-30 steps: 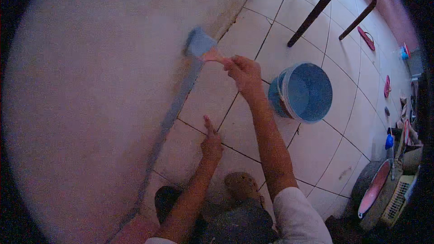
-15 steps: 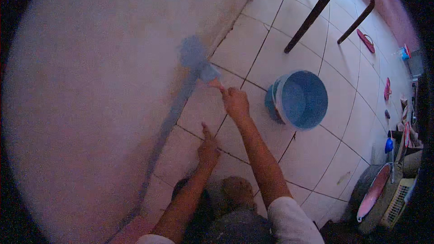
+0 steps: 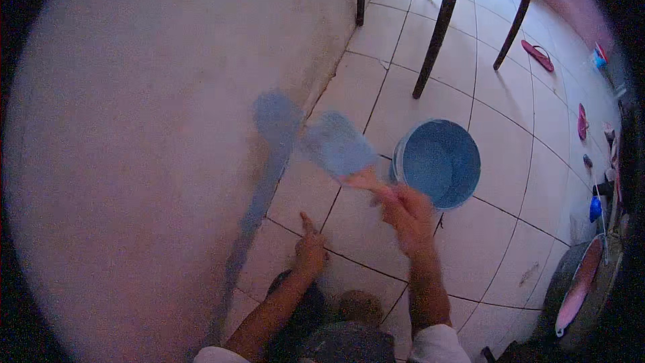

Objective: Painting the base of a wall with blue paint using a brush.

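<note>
My right hand [image 3: 410,218] is closed round the pink handle of a wide paintbrush [image 3: 336,144], whose blue-covered head is blurred over the tiled floor beside the wall. My left hand [image 3: 310,245] is low near the floor, index finger stretched out, holding nothing. A white wall [image 3: 148,161] fills the left, with a blue band [image 3: 259,188] along its foot and a blue patch [image 3: 272,111] at the band's upper end. A bucket [image 3: 437,165] with blue liquid inside stands on the tiles just beyond my right hand.
Dark metal chair legs [image 3: 437,30] stand at the top. A red flip-flop [image 3: 537,56] and another pink one [image 3: 582,121] lie on the right. A pile of items, including an oblong pink-topped object [image 3: 579,286] and a small blue thing [image 3: 595,208], lines the right edge.
The brush has come away from the wall, down and rightward toward the bucket, with my right hand on it. A blue patch shows on the wall where the brush was.
</note>
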Demonstrator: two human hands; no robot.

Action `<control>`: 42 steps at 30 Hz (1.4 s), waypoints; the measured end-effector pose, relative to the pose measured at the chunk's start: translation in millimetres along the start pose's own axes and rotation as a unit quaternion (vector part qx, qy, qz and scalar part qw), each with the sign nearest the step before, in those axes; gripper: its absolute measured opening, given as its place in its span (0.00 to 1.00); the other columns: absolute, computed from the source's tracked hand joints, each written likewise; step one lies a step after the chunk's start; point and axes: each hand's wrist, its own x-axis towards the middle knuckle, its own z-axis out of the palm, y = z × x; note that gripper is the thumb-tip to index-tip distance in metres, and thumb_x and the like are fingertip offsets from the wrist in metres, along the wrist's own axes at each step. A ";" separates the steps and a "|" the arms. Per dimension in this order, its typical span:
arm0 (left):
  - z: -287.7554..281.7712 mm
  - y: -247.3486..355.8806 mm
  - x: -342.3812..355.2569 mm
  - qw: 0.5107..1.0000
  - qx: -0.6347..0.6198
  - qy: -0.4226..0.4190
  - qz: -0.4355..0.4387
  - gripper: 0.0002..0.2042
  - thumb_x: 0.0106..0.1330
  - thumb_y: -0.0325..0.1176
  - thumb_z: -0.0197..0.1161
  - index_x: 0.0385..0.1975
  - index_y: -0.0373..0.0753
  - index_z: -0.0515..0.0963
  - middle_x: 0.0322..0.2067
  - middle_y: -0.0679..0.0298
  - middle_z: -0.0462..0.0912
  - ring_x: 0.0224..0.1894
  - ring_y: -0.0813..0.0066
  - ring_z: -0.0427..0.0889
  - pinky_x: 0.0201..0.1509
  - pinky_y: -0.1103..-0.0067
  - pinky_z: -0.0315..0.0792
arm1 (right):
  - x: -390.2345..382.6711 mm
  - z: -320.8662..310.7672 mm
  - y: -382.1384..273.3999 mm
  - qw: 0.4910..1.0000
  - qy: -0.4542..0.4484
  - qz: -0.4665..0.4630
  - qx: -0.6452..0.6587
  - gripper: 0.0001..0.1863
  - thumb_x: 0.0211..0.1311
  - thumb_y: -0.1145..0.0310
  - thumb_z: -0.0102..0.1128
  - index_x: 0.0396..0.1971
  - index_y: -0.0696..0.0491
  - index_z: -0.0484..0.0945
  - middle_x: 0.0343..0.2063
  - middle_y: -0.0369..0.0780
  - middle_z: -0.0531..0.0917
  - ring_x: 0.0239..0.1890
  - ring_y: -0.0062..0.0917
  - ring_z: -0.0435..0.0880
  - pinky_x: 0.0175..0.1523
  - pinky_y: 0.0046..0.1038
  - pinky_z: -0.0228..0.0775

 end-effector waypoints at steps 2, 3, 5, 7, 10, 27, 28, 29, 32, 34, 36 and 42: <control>5.9 -15.7 9.3 0.977 0.210 0.001 0.029 0.47 0.55 0.32 0.61 0.63 0.32 0.29 0.38 0.43 0.77 0.36 0.50 0.79 0.36 0.69 0.75 | -21.5 -32.4 -2.5 0.990 0.132 -0.027 -0.027 0.14 0.61 0.58 0.53 0.27 0.55 0.78 0.15 0.27 0.68 0.18 0.11 0.63 0.22 0.15 0.54; 3.2 -17.8 9.8 0.977 0.211 -0.001 0.035 0.47 0.55 0.32 0.61 0.63 0.32 0.29 0.38 0.43 0.77 0.36 0.50 0.79 0.36 0.69 0.75 | -31.4 -52.2 -19.7 0.983 0.164 -0.019 -0.081 0.15 0.60 0.58 0.54 0.27 0.56 0.78 0.15 0.30 0.70 0.17 0.13 0.65 0.22 0.18 0.56; -4.0 -25.7 14.2 0.978 0.181 0.030 0.096 0.40 0.59 0.36 0.59 0.64 0.33 0.39 0.41 0.45 0.76 0.39 0.50 0.78 0.40 0.66 0.74 | -36.2 -86.0 -37.2 0.969 0.203 -0.010 -0.138 0.16 0.59 0.57 0.55 0.26 0.57 0.79 0.15 0.33 0.73 0.17 0.16 0.68 0.23 0.20 0.59; -0.4 -43.9 24.3 0.966 0.166 0.084 0.177 0.34 0.60 0.37 0.58 0.61 0.32 0.47 0.43 0.46 0.75 0.40 0.50 0.77 0.42 0.66 0.73 | -24.6 -108.6 -43.6 0.842 0.264 -0.039 -0.469 0.18 0.57 0.56 0.55 0.26 0.59 0.79 0.18 0.41 0.78 0.20 0.28 0.76 0.26 0.29 0.66; 2.0 -75.2 49.0 0.946 0.111 0.156 0.262 0.24 0.61 0.36 0.56 0.55 0.32 0.62 0.46 0.49 0.73 0.43 0.53 0.76 0.44 0.68 0.72 | 15.8 -96.8 -59.8 0.768 0.217 0.085 -0.596 0.20 0.55 0.55 0.55 0.25 0.60 0.78 0.25 0.48 0.80 0.27 0.41 0.80 0.35 0.37 0.71; 24.7 -41.6 58.1 0.901 -0.419 -0.017 0.115 0.16 0.60 0.30 0.55 0.49 0.40 0.69 0.47 0.64 0.73 0.43 0.74 0.73 0.45 0.77 0.68 | 63.0 -99.5 -8.4 0.932 0.036 0.110 -0.344 0.18 0.54 0.57 0.57 0.20 0.59 0.80 0.11 0.40 0.73 0.15 0.25 0.70 0.22 0.28 0.61; 26.8 -41.4 58.5 0.892 -0.430 -0.008 0.138 0.17 0.59 0.30 0.57 0.49 0.40 0.69 0.46 0.65 0.73 0.42 0.75 0.72 0.46 0.78 0.68 | 51.9 -101.9 -17.5 0.950 0.060 0.136 -0.275 0.17 0.55 0.58 0.57 0.19 0.59 0.80 0.09 0.36 0.71 0.13 0.20 0.66 0.19 0.25 0.58; 29.1 -41.4 59.2 0.883 -0.441 0.004 0.160 0.18 0.57 0.31 0.60 0.49 0.40 0.69 0.46 0.65 0.74 0.41 0.76 0.72 0.46 0.78 0.67 | 42.1 -108.2 -24.8 0.960 0.069 0.145 -0.230 0.17 0.55 0.59 0.58 0.19 0.58 0.80 0.09 0.35 0.70 0.12 0.19 0.64 0.18 0.24 0.55; 36.0 -42.7 67.4 0.903 -0.398 0.001 0.160 0.20 0.55 0.29 0.62 0.49 0.40 0.69 0.45 0.66 0.73 0.39 0.77 0.71 0.46 0.78 0.68 | 30.3 -133.2 -30.2 0.954 0.076 0.175 -0.232 0.17 0.56 0.58 0.57 0.20 0.57 0.80 0.10 0.36 0.72 0.13 0.20 0.67 0.20 0.25 0.58; 33.9 -36.9 60.9 0.902 -0.398 0.021 0.164 0.20 0.55 0.29 0.62 0.49 0.40 0.70 0.45 0.66 0.73 0.39 0.77 0.71 0.45 0.78 0.68 | 35.1 -133.2 -27.4 0.936 0.078 0.203 -0.278 0.18 0.57 0.57 0.55 0.21 0.57 0.81 0.11 0.39 0.75 0.15 0.22 0.72 0.23 0.28 0.65; 34.2 -32.4 58.7 0.899 -0.399 0.040 0.173 0.20 0.54 0.28 0.62 0.48 0.40 0.70 0.45 0.66 0.73 0.38 0.77 0.71 0.45 0.79 0.68 | 47.4 -122.1 -21.6 0.890 0.076 0.163 -0.419 0.19 0.58 0.57 0.54 0.19 0.58 0.80 0.14 0.45 0.78 0.15 0.32 0.76 0.25 0.33 0.67; 38.4 -50.9 75.0 0.916 -0.319 0.080 0.229 0.20 0.54 0.26 0.63 0.48 0.39 0.68 0.44 0.65 0.73 0.36 0.79 0.72 0.40 0.79 0.70 | 66.3 -75.8 1.0 0.876 0.043 0.007 -0.480 0.20 0.57 0.59 0.53 0.20 0.64 0.76 0.17 0.49 0.77 0.16 0.35 0.73 0.26 0.37 0.66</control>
